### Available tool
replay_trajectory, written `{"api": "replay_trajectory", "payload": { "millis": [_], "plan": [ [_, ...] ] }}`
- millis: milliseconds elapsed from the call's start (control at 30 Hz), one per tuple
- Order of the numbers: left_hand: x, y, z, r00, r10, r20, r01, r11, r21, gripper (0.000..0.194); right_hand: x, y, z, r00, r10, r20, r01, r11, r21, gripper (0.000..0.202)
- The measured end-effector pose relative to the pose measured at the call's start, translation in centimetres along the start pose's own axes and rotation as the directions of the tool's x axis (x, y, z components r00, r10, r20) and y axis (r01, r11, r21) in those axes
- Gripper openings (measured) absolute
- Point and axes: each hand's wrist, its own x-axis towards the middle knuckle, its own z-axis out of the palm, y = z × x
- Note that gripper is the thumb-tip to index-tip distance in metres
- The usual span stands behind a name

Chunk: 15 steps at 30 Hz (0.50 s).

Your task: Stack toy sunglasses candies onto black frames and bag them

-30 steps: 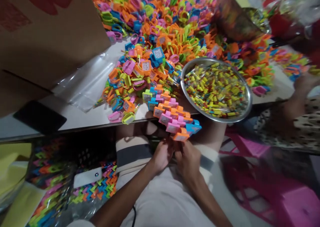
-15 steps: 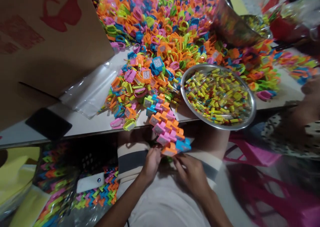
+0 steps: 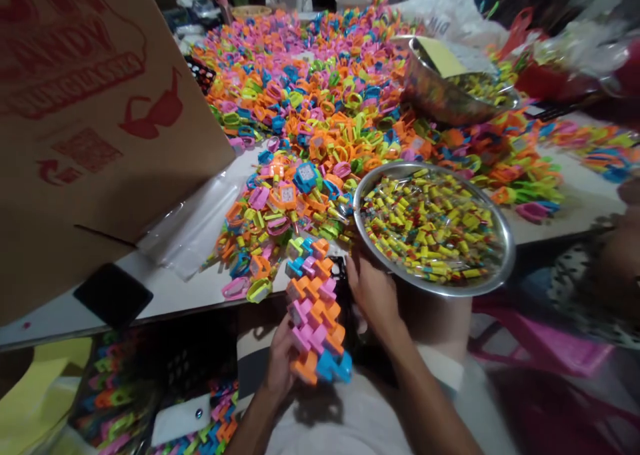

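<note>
Steadying the stack of plastic pieces (image 3: 315, 311) with the left hand (image 3: 281, 358)

Gripping the stack by its left flank, right in front of the white table (image 3: 175, 296). Best to support from below with light, even pressure; likely to come apart if pinched hard or twisted. Holding the right hand (image 3: 375, 295) at the table edge, between the stack and the metal basin (image 3: 507, 258), near a small black object (image 3: 338, 268); cannot tell whether closed on anything. Better to work clear of the basin rim, and to tilt the stack away from the loose pile (image 3: 260, 208), so as not to knock or mix pieces.
</note>
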Motion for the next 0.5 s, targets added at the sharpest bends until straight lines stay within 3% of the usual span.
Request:
{"api": "replay_trajectory", "payload": {
  "millis": [100,167,333,500],
  "plan": [
    [-0.7,0.0,-0.3,0.997,-0.059,0.054,0.054,0.995,0.088,0.058,1.9,-0.7,0.9,0.986,-0.005,-0.169,0.002,1.000,-0.019,0.043],
    [-1.2,-0.1,-0.4,0.993,-0.093,0.078,0.081,0.985,0.152,0.064,2.5,-0.9,1.4,0.981,0.048,-0.190,-0.044,0.999,0.026,0.040],
    [-1.6,-0.1,0.1,0.995,-0.091,0.037,0.083,0.981,0.178,0.060,2.2,-0.5,1.1,0.974,0.225,0.032,-0.223,0.920,0.323,0.038],
    [-0.3,-0.5,0.0,0.992,-0.120,0.031,0.116,0.987,0.107,0.054,1.7,0.6,-0.1,0.933,0.128,0.335,-0.326,0.694,0.642,0.032]
  ]
}}
